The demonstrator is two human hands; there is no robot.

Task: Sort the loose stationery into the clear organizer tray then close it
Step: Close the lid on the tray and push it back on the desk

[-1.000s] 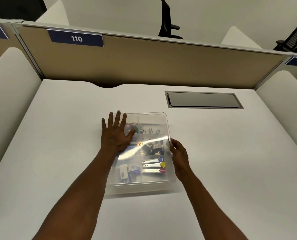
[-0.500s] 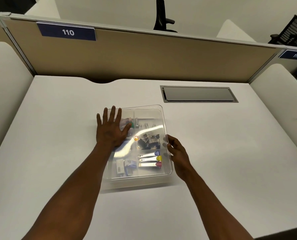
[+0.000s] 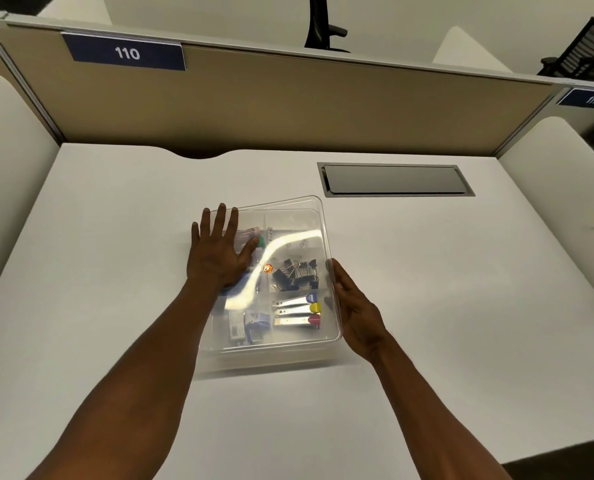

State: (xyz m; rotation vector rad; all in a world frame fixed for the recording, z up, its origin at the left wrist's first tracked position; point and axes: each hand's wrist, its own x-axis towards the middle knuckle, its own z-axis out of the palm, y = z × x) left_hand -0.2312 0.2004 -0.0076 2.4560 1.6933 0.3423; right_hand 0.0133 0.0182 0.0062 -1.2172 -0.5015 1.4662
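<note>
- Head view: clear organizer tray [image 3: 318, 216] sits mid-bench [image 3: 115, 271], lid on, black binder clips [image 3: 297, 274] visible inside.
- Left hand [image 3: 219, 258] lies flat on the lid, fingers [image 3: 222, 218] spread wide.
- Right hand [image 3: 356, 311] holds the tray's right edge, fingers curled against it.

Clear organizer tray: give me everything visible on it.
The clear organizer tray is see-through plastic, rectangular with rounded corners and inner dividers, resting slightly skewed on the white desk. A clear lid covers it, catching glare. Inside show black binder clips and three metal clips tipped blue, yellow, red. The left hand presses flat on top; the right hand holds its right edge.
</note>
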